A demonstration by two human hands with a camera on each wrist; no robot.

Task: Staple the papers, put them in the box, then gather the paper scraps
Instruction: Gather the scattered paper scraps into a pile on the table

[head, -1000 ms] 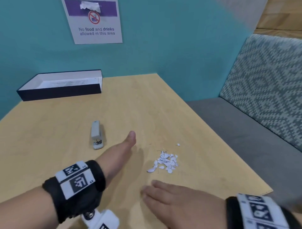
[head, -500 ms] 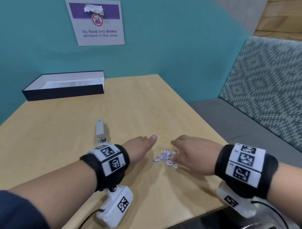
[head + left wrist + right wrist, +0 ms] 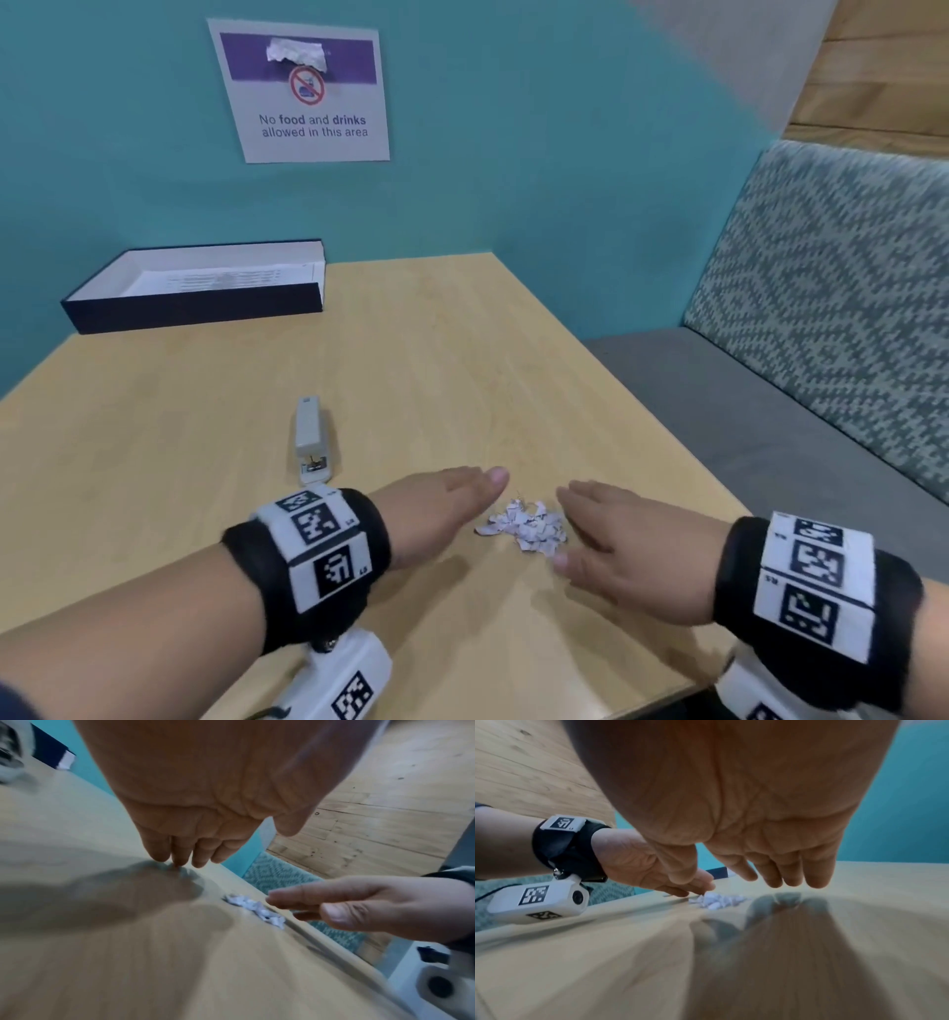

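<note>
Both hands are seen at the near edge of the table (image 3: 421, 360), laid low over the wood with fingers extended and nothing grasped. On the left, the left hand (image 3: 436, 506) is held with its palm turned inward toward the centre, its fingertips (image 3: 177, 860) touching the tabletop in the left wrist view. On the right, the right hand (image 3: 621, 545) is stretched flat with its fingers together and its thumb spread nearer the viewer; whether its fingertips are in contact with the wood cannot be told from the right wrist view. Each wrist is wrapped in a black band carrying white coded markers (image 3: 326, 545), and a white camera unit (image 3: 539, 900) is seen hanging under the left wrist.

Between the two hands, a small heap of white paper scraps (image 3: 524, 524) is gathered on the table, just beside the fingers on either side; the heap is touched or nearly touched by the right hand's fingers, though this cannot be settled.

Farther back and to the left, a grey stapler (image 3: 310, 442) is laid flat on the table, its length pointing away from the viewer, just beyond the left wrist.

At the far left corner of the table, a shallow dark box (image 3: 195, 308) with a white interior is placed against the teal wall (image 3: 539, 154), and printed papers (image 3: 221, 280) are seen lying inside it. On the wall above, a sign (image 3: 303, 92) reading "No food and drinks allowed in this area" is posted. To the right of the table, a grey bench seat (image 3: 744, 411) with a patterned backrest (image 3: 832, 288) is seen.
</note>
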